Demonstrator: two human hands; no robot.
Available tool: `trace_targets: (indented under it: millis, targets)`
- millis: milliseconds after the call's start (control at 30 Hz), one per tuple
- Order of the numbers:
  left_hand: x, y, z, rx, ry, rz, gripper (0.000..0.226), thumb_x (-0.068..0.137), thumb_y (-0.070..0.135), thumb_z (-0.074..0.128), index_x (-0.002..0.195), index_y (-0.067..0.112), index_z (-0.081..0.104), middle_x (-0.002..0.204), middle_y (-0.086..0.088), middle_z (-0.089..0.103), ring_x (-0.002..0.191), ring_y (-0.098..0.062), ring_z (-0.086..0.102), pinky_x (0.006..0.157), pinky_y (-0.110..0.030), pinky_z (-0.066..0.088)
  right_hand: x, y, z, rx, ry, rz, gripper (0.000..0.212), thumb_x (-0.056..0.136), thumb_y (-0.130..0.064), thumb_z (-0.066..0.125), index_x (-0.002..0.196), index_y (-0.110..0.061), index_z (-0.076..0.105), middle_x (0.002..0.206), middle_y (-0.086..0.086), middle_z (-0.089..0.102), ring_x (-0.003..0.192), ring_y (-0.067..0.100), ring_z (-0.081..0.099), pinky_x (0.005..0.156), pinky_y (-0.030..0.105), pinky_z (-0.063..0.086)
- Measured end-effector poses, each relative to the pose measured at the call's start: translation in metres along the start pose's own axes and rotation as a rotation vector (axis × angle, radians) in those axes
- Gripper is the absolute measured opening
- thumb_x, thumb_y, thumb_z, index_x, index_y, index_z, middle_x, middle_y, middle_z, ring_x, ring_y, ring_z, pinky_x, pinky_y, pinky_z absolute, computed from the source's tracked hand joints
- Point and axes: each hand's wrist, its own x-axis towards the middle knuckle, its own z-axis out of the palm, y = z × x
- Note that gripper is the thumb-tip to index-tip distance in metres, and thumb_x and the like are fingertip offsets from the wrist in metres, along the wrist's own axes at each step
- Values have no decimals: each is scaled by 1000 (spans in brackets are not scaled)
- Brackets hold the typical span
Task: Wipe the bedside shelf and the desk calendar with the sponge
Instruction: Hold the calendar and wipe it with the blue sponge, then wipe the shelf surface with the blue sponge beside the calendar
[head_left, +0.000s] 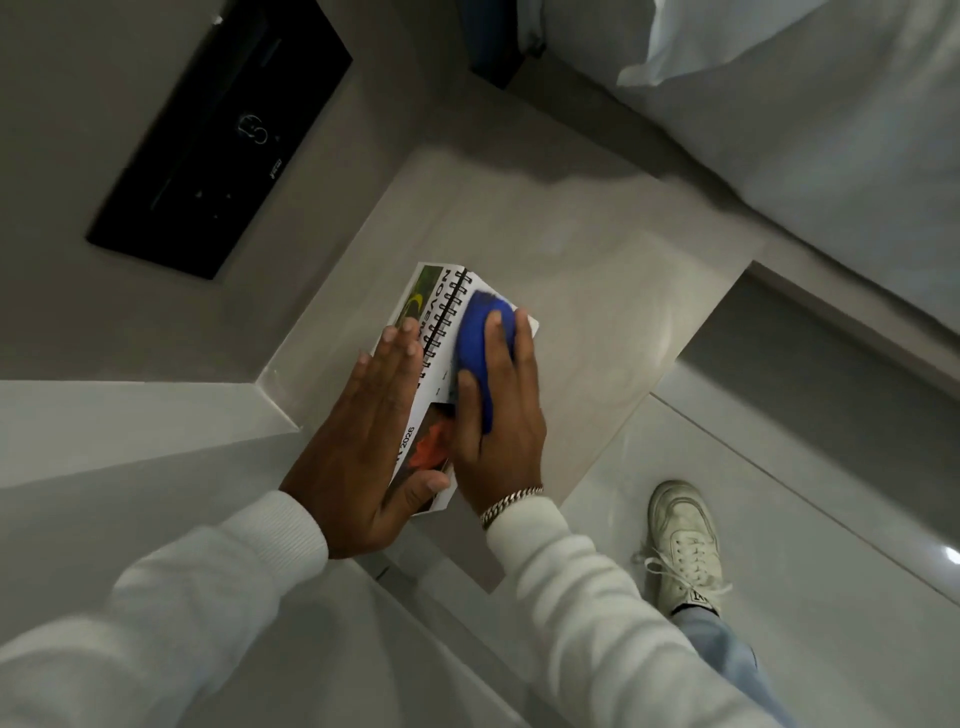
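Observation:
A spiral-bound desk calendar (435, 312) with white pages and colourful pictures stands on the beige bedside shelf (597, 291). My left hand (358, 441) presses flat against the calendar's left face, thumb hooked under its near end, holding it steady. My right hand (498, 426) grips a blue sponge (480, 332) and presses it on the calendar's right face, just past the black spiral binding. The sponge's lower part is hidden under my fingers.
A black wall panel (218, 140) is set into the grey wall to the upper left. White bedding (831, 130) fills the upper right. My white sneaker (685, 545) stands on the glossy floor below the shelf's right edge.

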Motion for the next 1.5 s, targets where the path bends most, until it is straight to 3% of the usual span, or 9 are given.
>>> trace_targets:
  millis: [200, 400, 633, 800, 1000, 1133, 1267, 1400, 1500]
  targets:
    - [-1, 0, 1, 31, 28, 0, 90, 92, 62, 33, 154, 11, -9, 166, -8, -6, 154, -25, -4, 126, -40, 3, 17, 6, -9, -77, 8, 64, 56, 100, -19, 47, 150, -23, 23, 160, 13, 23, 143, 24, 33, 110, 33, 37]
    - [-2, 5, -2, 164, 15, -69, 91, 92, 62, 36, 154, 4, 1, 166, -13, 2, 154, -27, 2, 125, -46, 13, 12, 18, -51, -266, -304, 10, 52, 98, -15, 51, 147, -17, 35, 157, 14, 31, 140, 29, 38, 108, 24, 28]
    - [-2, 18, -5, 353, 37, -147, 83, 95, 57, 29, 153, 0, 12, 163, -19, 16, 152, -33, 16, 119, -53, 24, 79, 19, -140, -545, -630, -287, 60, 86, 4, 56, 143, -7, 41, 149, 29, 37, 131, 48, 45, 109, 49, 41]
    - [-5, 36, -1, 398, 84, -361, 83, 92, 61, 26, 154, 8, 15, 163, -13, 19, 150, -34, 21, 117, -58, 22, 157, 28, -150, -815, -771, -481, 55, 87, 8, 54, 140, -4, 45, 148, 35, 34, 136, 57, 31, 103, 63, 41]
    - [-2, 50, 24, 414, 174, -547, 84, 92, 63, 24, 154, 6, 16, 163, -16, 19, 151, -36, 18, 119, -60, 16, 160, 66, -132, -1180, -904, -549, 76, 93, -61, 38, 154, -26, 8, 164, 12, 1, 149, 39, -1, 114, 63, 13]
    - [0, 49, 24, 409, 200, -576, 84, 93, 64, 21, 153, 5, 16, 163, -17, 19, 152, -35, 15, 118, -62, 13, 157, 69, -133, -1224, -890, -551, 90, 85, -76, 30, 153, -26, 0, 164, 12, -5, 149, 38, -4, 115, 64, 11]
    - [-13, 76, 31, 163, 470, -784, 81, 94, 58, 26, 152, 2, 20, 163, -20, 17, 152, -36, 12, 120, -59, 8, 162, 39, -131, -1203, -979, -455, 86, 87, -73, 29, 153, -25, 4, 164, 10, -2, 150, 35, -5, 117, 61, 8]
    - [-25, 109, 47, -458, 1025, -1202, 71, 98, 39, 37, 153, 3, 12, 164, -16, 10, 153, -30, 5, 122, -35, 3, 151, -12, -118, -659, -882, -307, 68, 96, -49, 46, 149, -10, 27, 158, 12, 28, 148, 29, 17, 120, 49, 17]
    - [-24, 122, 49, -899, 1229, -1530, 53, 101, 47, 33, 146, 21, 40, 149, 2, 45, 136, -16, 42, 105, -12, 23, 136, -43, -101, -325, -850, -46, 57, 96, -45, 49, 143, -12, 41, 144, 9, 51, 134, 23, 45, 114, 34, 33]
